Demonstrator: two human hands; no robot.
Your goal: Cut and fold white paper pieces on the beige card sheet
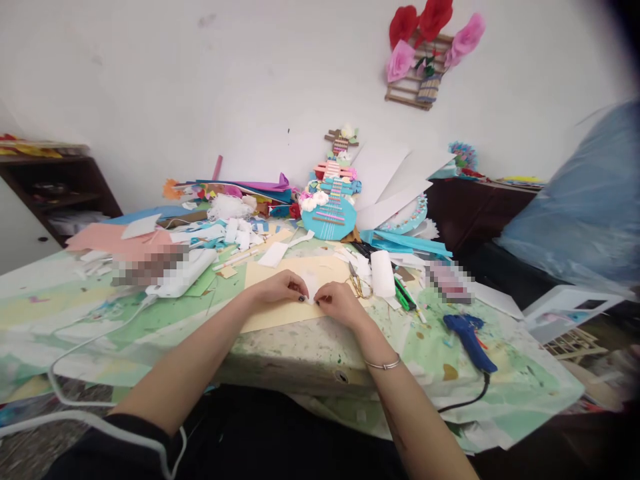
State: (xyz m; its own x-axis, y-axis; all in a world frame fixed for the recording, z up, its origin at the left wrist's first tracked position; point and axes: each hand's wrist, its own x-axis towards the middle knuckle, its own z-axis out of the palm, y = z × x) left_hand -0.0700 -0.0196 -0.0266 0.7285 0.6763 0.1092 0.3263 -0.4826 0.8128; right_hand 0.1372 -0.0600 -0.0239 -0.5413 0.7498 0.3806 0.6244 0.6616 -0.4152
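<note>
Both my hands meet over a pale yellow sheet of paper [280, 316] at the table's front. A small white piece of paper [311, 288] is between them. My left hand [279, 288] pinches its left side, thumb and fingers together. From the other side my right hand [340, 303] pinches the lower right of the same piece. Just right of my right hand lie scissors [358, 283] with gold-coloured handles. A white roll [383, 273] stands beside them, and green-handled cutters or pens [404, 293] lie close by.
A blue glue gun [470, 340] with a black cord lies at the right. A white power bank-like box [183, 273] with a cable is on the left. Behind stand a turquoise paper guitar [330, 220], paper scraps [240, 233] and white sheets [385, 180].
</note>
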